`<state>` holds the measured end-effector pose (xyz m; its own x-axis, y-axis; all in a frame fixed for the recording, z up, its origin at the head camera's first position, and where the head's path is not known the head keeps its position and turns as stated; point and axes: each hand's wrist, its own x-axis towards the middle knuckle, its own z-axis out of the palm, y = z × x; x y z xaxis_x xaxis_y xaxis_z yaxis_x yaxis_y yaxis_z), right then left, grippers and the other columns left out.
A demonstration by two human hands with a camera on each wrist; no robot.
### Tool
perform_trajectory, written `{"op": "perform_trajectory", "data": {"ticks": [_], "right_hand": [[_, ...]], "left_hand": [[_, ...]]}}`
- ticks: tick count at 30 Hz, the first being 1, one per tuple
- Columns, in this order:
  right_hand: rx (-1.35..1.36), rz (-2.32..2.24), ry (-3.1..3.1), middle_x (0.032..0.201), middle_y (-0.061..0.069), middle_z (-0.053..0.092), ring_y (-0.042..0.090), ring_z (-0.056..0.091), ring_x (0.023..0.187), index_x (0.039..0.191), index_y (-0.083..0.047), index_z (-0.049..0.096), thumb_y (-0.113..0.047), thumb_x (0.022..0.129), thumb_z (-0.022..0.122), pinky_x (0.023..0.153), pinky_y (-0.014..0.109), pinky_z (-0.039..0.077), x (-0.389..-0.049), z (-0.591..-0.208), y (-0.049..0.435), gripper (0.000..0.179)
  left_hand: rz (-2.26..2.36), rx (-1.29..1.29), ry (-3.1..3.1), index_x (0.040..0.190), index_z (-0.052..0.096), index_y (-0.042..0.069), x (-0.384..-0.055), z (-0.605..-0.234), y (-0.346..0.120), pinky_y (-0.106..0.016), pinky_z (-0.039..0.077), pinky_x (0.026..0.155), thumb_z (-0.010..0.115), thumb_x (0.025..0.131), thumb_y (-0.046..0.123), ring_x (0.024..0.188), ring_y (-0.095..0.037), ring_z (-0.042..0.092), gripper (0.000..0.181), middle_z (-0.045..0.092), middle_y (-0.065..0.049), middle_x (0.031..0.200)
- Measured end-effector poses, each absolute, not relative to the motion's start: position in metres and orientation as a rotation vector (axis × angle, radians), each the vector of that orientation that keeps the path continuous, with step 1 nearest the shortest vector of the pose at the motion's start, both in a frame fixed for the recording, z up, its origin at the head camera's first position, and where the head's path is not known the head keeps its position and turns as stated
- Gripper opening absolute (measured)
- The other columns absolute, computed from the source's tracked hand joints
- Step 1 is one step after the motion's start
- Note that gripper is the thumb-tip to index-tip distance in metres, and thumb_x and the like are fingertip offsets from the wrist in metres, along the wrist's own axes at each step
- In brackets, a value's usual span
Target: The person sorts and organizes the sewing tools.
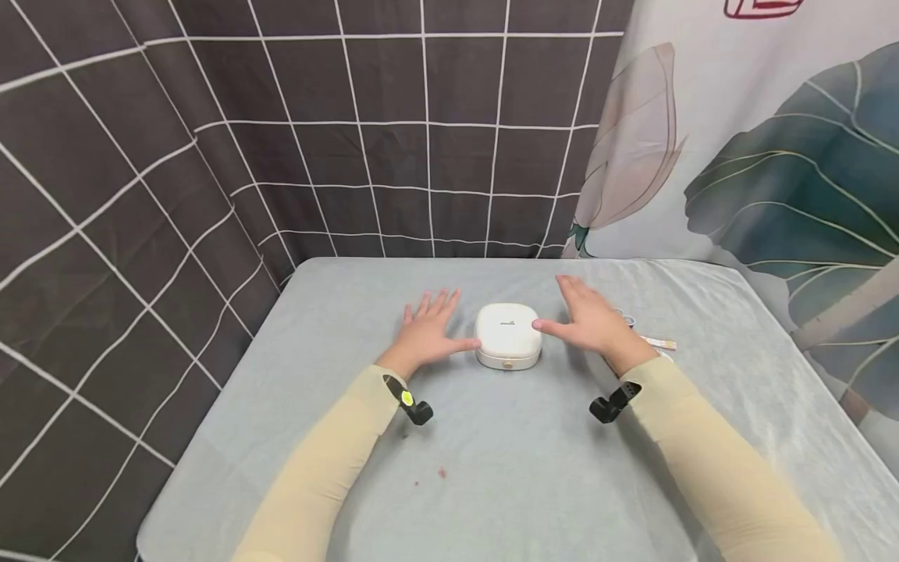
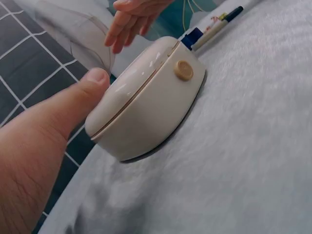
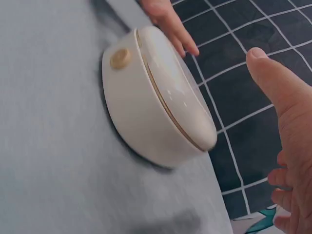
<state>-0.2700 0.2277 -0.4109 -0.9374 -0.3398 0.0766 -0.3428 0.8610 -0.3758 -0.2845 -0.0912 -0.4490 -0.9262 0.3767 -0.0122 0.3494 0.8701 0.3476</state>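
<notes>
A white rounded case [image 1: 509, 334] with a closed lid sits on the cloth-covered table. On its front is a round gold button [image 2: 184, 70], and a thin gold seam runs under the lid [image 3: 178, 83]. My left hand [image 1: 430, 332] is at the case's left side, fingers spread and straight, thumb tip right by the lid's edge. On the other side my right hand [image 1: 588, 318] has its fingers extended, and its thumb overlaps the lid's right edge in the head view. Neither hand grips anything.
Behind the right hand lie a pen-like item [image 2: 219, 29] with a dark tip and a dark blue piece [image 2: 191, 38]. A dark grid-patterned curtain [image 1: 393, 156] stands at the back and left, a leaf-print curtain [image 1: 772, 195] at the right. The grey cloth [image 1: 492, 468] has small reddish spots.
</notes>
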Motion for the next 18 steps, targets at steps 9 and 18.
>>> {"op": "perform_trajectory", "data": {"ticks": [9,18], "right_hand": [[0.718,0.725,-2.910,0.160,0.026,0.031,0.043,0.029,0.148,0.157,0.005,0.025,-0.058,0.086,0.071,0.119,0.057,0.025,-0.266,-0.443,0.206,0.105],[0.820,0.766,-2.811,0.159,0.025,0.033,0.042,0.033,0.146,0.156,0.004,0.029,-0.054,0.079,0.078,0.119,0.055,0.027,-0.264,-0.463,0.190,0.109]], "left_hand": [[0.550,0.761,2.950,0.164,0.014,0.012,-0.281,-0.470,-0.071,-0.061,0.009,0.121,0.058,0.078,0.084,0.155,-0.033,0.011,0.120,0.018,-0.005,0.169],[0.537,0.741,2.947,0.163,0.013,0.011,-0.276,-0.481,-0.060,-0.057,0.004,0.123,0.060,0.076,0.085,0.156,-0.027,0.006,0.123,0.016,-0.003,0.169]]}}
